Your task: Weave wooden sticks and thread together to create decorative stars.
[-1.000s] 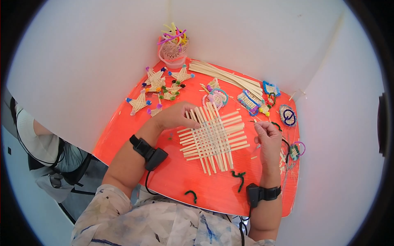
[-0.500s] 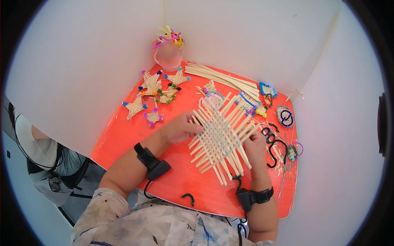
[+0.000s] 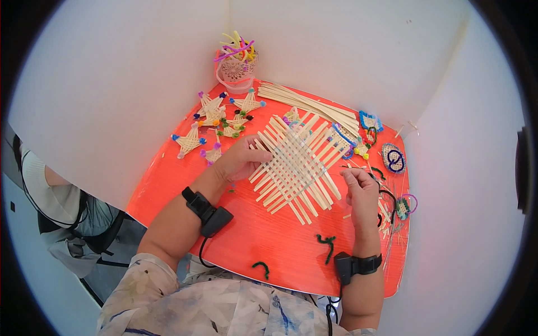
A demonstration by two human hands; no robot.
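Observation:
A woven lattice of pale flat strips (image 3: pixel 297 162), loose ends sticking out on all sides, is over the middle of the red table. My left hand (image 3: pixel 249 159) grips its left edge, thumb on top. To the right of the lattice and apart from it, my right hand (image 3: pixel 360 190) is closed in a pinch. A thin dark bit shows at its fingertips, too small to name. Two short dark green fuzzy wires, one forked (image 3: pixel 326 246) and one curved (image 3: pixel 261 270), lie near the front edge. The lattice partly covers small woven pieces behind it.
Woven stars (image 3: pixel 190 140) with coloured tips lie at the left back. A pink cup (image 3: pixel 236 73) of fuzzy wires stands in the back corner, beside a bundle of pale strips (image 3: pixel 305 101). An oval woven piece (image 3: pixel 393 158) and scraps lie on the right. White panels border the table (image 3: pixel 168 185).
My right hand has let go of the lattice's right side and moved a little to the right. The lattice has shifted slightly up and left, held by my left hand alone.

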